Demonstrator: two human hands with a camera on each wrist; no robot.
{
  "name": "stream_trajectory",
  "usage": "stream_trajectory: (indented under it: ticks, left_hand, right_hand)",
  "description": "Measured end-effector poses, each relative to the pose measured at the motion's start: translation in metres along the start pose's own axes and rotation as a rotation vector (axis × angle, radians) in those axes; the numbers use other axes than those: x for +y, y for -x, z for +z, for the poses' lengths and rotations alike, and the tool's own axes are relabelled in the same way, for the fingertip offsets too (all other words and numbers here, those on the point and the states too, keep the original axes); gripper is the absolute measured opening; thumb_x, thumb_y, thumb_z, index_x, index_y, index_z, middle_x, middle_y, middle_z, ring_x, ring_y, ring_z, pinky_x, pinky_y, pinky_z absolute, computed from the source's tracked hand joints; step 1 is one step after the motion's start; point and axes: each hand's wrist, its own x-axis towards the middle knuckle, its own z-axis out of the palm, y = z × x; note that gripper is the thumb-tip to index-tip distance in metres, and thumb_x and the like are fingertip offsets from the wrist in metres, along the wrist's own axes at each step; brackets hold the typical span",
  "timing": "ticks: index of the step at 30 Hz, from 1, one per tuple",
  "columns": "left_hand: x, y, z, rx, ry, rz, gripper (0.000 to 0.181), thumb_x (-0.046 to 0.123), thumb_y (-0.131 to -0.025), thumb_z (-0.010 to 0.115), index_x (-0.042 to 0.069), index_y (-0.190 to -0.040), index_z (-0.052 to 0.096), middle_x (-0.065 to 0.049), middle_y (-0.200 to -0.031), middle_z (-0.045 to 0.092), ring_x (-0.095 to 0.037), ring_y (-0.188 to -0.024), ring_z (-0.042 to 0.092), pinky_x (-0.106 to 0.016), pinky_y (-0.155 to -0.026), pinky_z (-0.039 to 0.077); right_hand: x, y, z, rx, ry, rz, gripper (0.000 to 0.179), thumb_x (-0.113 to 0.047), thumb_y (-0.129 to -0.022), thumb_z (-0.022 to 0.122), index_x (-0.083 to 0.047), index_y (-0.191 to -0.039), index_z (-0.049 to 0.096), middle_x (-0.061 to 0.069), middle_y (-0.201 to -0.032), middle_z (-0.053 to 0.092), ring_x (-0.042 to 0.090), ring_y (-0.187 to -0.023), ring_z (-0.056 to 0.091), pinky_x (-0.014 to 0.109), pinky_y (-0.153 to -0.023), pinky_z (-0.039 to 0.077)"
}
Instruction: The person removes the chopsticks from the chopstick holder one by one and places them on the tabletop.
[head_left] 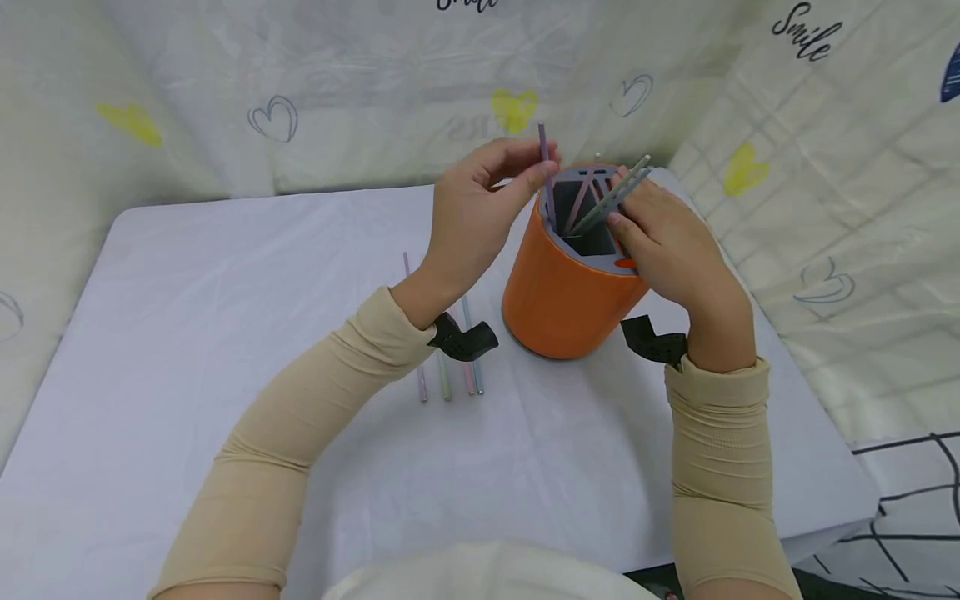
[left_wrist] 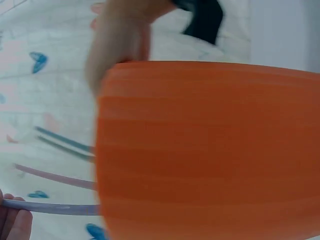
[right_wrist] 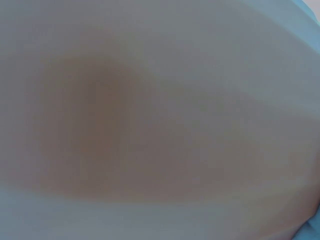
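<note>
My left hand (head_left: 480, 192) pinches a slim purple stick (head_left: 543, 142) between thumb and fingertips, its lower end inside an orange pen holder (head_left: 573, 308). The holder is round, with a grey divided top. A pink stick (head_left: 581, 200) and a pair of pale green and grey-blue sticks (head_left: 621, 187) lean inside it. On the holder's right side, my right hand (head_left: 671, 237) grips the rim, thumb near the opening. The left wrist view shows the holder's wall (left_wrist: 210, 150) large, with the purple stick (left_wrist: 60, 208) and fingertips at left. Only a blur fills the right wrist view.
Several pastel sticks (head_left: 472, 379) lie side by side on the white-covered table (head_left: 225, 275), partly hidden behind my left forearm. A patterned sheet (head_left: 360, 83) with hearts hangs behind the table and along its right side.
</note>
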Motion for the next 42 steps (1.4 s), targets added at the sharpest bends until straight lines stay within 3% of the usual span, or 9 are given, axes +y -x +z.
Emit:
stream_trajectory:
  ticks: [6,10,12,14,18,23,28,34,42]
  left_hand:
    - [0.028,-0.005,-0.013,0.090,0.214,0.123,0.017,-0.009,-0.079,0.066,-0.015,-0.094,0.064,-0.016,-0.088,0.069,-0.018,-0.081,0.067,-0.034,-0.084,0.056]
    - [0.035,-0.008,-0.022,0.117,0.318,0.211,0.015,-0.012,-0.078,0.066,-0.015,-0.092,0.065,-0.014,-0.085,0.070,-0.025,-0.081,0.069,-0.041,-0.083,0.056]
    - [0.037,-0.008,-0.026,0.125,0.343,0.263,0.014,-0.013,-0.077,0.066,-0.014,-0.091,0.065,-0.014,-0.084,0.070,-0.028,-0.081,0.069,-0.044,-0.082,0.056]
    - [0.040,-0.007,-0.031,0.132,0.341,0.316,0.014,-0.013,-0.077,0.065,-0.014,-0.091,0.065,-0.016,-0.085,0.070,-0.031,-0.082,0.068,-0.046,-0.081,0.056]
    - [0.049,-0.003,-0.043,0.179,0.361,0.323,0.015,-0.014,-0.077,0.065,-0.013,-0.092,0.066,-0.019,-0.083,0.070,-0.035,-0.081,0.068,-0.048,-0.081,0.055]
    - [0.059,0.001,-0.060,0.267,0.386,0.225,0.014,-0.013,-0.077,0.066,-0.012,-0.091,0.066,-0.022,-0.082,0.068,-0.038,-0.079,0.067,-0.049,-0.081,0.055]
    - [0.053,0.001,-0.080,0.286,0.446,0.075,0.021,-0.009,-0.075,0.070,-0.014,-0.094,0.065,-0.023,-0.082,0.068,-0.036,-0.077,0.067,-0.046,-0.080,0.055]
    - [0.024,0.002,-0.103,0.272,0.449,-0.140,0.021,-0.006,-0.073,0.074,-0.010,-0.092,0.068,-0.017,-0.083,0.068,-0.029,-0.076,0.068,-0.039,-0.077,0.057]
    - [-0.025,0.012,-0.132,0.244,0.394,-0.366,0.022,-0.001,-0.074,0.074,-0.006,-0.095,0.069,-0.013,-0.081,0.069,-0.024,-0.076,0.069,-0.035,-0.079,0.057]
  right_hand:
    - [0.001,0.001,-0.002,-0.033,0.010,0.017,0.046,-0.024,-0.100,0.030,-0.007,-0.141,0.038,0.009,-0.152,0.026,0.025,-0.142,0.019,0.040,-0.119,0.013]
    - [0.001,0.001,-0.004,-0.046,0.010,0.027,0.047,-0.024,-0.100,0.029,-0.007,-0.143,0.034,0.010,-0.153,0.023,0.024,-0.143,0.016,0.040,-0.119,0.011]
    - [0.001,0.001,-0.004,-0.042,0.007,0.021,0.047,-0.024,-0.100,0.029,-0.008,-0.144,0.031,0.011,-0.152,0.023,0.025,-0.143,0.016,0.040,-0.119,0.011]
    - [0.001,0.001,-0.003,-0.037,0.006,0.013,0.045,-0.023,-0.100,0.029,-0.005,-0.139,0.040,0.011,-0.152,0.024,0.025,-0.143,0.017,0.039,-0.119,0.011]
    - [0.003,0.000,-0.002,-0.031,0.004,-0.004,0.045,-0.023,-0.100,0.029,-0.006,-0.140,0.040,0.011,-0.152,0.025,0.026,-0.143,0.017,0.039,-0.119,0.012]
    - [0.003,0.000,-0.002,-0.041,0.007,0.004,0.048,-0.024,-0.100,0.029,-0.010,-0.146,0.028,0.011,-0.152,0.024,0.027,-0.143,0.016,0.040,-0.119,0.011]
    - [0.003,0.001,-0.003,-0.038,0.008,0.014,0.048,-0.024,-0.100,0.029,-0.010,-0.146,0.028,0.010,-0.152,0.023,0.027,-0.143,0.015,0.040,-0.119,0.011]
    - [0.004,0.003,-0.002,-0.043,0.012,0.026,0.048,-0.025,-0.100,0.030,-0.009,-0.146,0.026,0.011,-0.153,0.023,0.026,-0.143,0.014,0.040,-0.120,0.010]
    - [0.003,0.004,-0.003,-0.054,0.028,0.023,0.048,-0.025,-0.101,0.029,-0.009,-0.146,0.024,0.012,-0.153,0.020,0.026,-0.144,0.012,0.039,-0.120,0.008]
